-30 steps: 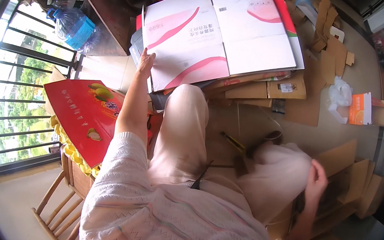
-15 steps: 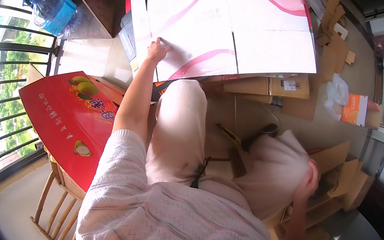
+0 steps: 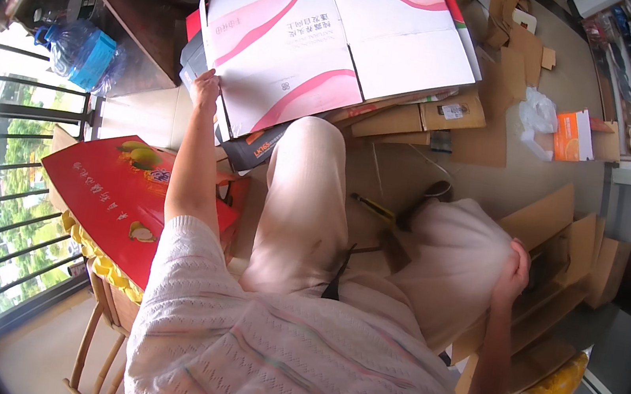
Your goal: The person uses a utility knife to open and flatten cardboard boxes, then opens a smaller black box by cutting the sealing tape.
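Lying atop stacked brown cardboard (image 3: pixel 454 113), the white-and-pink flattened carton (image 3: pixel 296 43) sits just beyond the left knee (image 3: pixel 313 145). Open brown boxes (image 3: pixel 578 259) stand beside the right knee (image 3: pixel 469 237), their contents too dark to tell. A clear plastic bottle (image 3: pixel 71 45) with a blue label is near the window bars (image 3: pixel 17 134). Bare floor (image 3: pixel 488 189) shows between the stack and the right knee. The left arm stretches forward, its hand (image 3: pixel 204 91) at the carton's left edge, fingers bunched; whether they pinch it is unclear. The right hand (image 3: pixel 511 272) rests on the right knee, fingers partly curled, its hold on the trouser cloth impossible to tell.
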Demonstrator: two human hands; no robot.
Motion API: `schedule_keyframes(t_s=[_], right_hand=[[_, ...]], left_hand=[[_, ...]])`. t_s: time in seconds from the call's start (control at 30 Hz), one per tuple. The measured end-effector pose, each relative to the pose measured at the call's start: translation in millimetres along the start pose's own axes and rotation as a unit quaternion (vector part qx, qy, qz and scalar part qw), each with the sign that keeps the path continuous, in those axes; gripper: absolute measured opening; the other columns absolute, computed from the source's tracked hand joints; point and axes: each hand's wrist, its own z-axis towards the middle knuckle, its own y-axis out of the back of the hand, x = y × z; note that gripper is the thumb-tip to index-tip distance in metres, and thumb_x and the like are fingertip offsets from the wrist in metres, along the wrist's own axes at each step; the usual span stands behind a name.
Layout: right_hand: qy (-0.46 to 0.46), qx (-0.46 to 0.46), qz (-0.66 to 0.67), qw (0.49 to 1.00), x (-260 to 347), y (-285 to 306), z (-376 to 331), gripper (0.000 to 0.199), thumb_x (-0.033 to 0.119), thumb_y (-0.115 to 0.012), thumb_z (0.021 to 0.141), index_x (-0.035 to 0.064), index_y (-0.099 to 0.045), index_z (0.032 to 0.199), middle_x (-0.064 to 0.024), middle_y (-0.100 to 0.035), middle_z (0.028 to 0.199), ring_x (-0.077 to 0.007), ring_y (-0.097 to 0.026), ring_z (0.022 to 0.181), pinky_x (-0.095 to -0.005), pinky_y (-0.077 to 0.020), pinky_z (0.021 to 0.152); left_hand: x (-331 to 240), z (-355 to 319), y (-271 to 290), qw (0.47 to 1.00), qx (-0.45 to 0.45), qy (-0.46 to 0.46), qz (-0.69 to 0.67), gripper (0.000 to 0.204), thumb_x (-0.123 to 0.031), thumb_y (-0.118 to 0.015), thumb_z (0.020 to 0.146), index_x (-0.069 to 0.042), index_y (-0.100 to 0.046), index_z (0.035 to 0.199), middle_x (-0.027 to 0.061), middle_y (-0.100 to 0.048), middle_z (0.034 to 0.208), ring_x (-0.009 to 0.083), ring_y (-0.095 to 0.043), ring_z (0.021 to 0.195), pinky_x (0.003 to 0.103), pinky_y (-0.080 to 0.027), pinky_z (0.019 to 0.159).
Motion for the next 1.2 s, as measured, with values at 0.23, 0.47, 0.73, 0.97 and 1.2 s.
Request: schedule_keyframes(t_s=[0.23, 0.47, 0.73, 0.97, 1.2], right_hand=[[-0.011, 0.025, -0.08, 0.996, -0.4, -2.1, 7.8, 0.02, 0.002, -0.044, 0.087, 0.0014, -0.058, 0.1, -0.0127, -0.058, 0.106, -0.0225, -0.054, 0.098, -0.0307, -0.0408, 0.087], [0.163, 0.234, -0.195, 0.938, 76.7, -82.3, 110.5, 0.013, 0.006, -0.052, 0.082, 0.0024, -0.058, 0.093, -0.0117, -0.062, 0.094, -0.0293, -0.057, 0.091, -0.0371, -0.0443, 0.079], [0.37, 0.262, -0.264, 0.852, 224.0, -423.4, 227.6, 0.056, 0.045, -0.051, 0.083, 0.0203, -0.038, 0.131, -0.0066, -0.027, 0.141, -0.0269, -0.019, 0.132, -0.0638, -0.0163, 0.096], [0.368, 0.194, -0.359, 0.836, 196.7, -520.4, 207.7, 0.076, 0.065, -0.045, 0.077, 0.0293, -0.02, 0.139, -0.0066, -0.008, 0.147, -0.0352, 0.0, 0.134, -0.0676, -0.0018, 0.096], [0.388, 0.197, -0.322, 0.841, 186.2, -527.8, 207.3, 0.075, 0.063, -0.046, 0.078, 0.0281, -0.021, 0.139, -0.0078, -0.008, 0.147, -0.0361, 0.0, 0.134, -0.0658, -0.0014, 0.097]], left_hand=[[30.7, 5.3, -4.2, 0.984, 0.054, -0.054, 0.161, 0.028, -0.022, -0.051, 0.079, -0.01, -0.061, 0.102, 0.0149, -0.063, 0.097, 0.0275, -0.059, 0.088, 0.034, -0.045, 0.079], [37.9, -21.6, -65.8, 0.893, 0.082, -0.076, 0.435, 0.029, -0.015, -0.043, 0.081, -0.007, -0.057, 0.106, 0.0112, -0.051, 0.118, 0.0321, -0.05, 0.106, 0.04, -0.042, 0.09], [23.2, -47.5, -63.7, 0.889, 0.039, -0.182, 0.418, 0.026, -0.015, -0.054, 0.074, -0.008, -0.056, 0.099, 0.0096, -0.05, 0.107, 0.0278, -0.049, 0.1, 0.04, -0.047, 0.076], [39.4, -21.3, -44.7, 0.876, -0.014, -0.274, 0.398, 0.024, -0.015, -0.063, 0.071, -0.019, -0.064, 0.095, 0.0032, -0.054, 0.102, 0.0236, -0.05, 0.095, 0.034, -0.041, 0.076], [20.4, 121.7, 10.1, 0.997, 0.012, 0.07, 0.03, 0.03, -0.023, -0.065, 0.08, 0.0, -0.064, 0.1, 0.0117, -0.066, 0.087, 0.02, -0.065, 0.075, 0.029, -0.053, 0.068]])
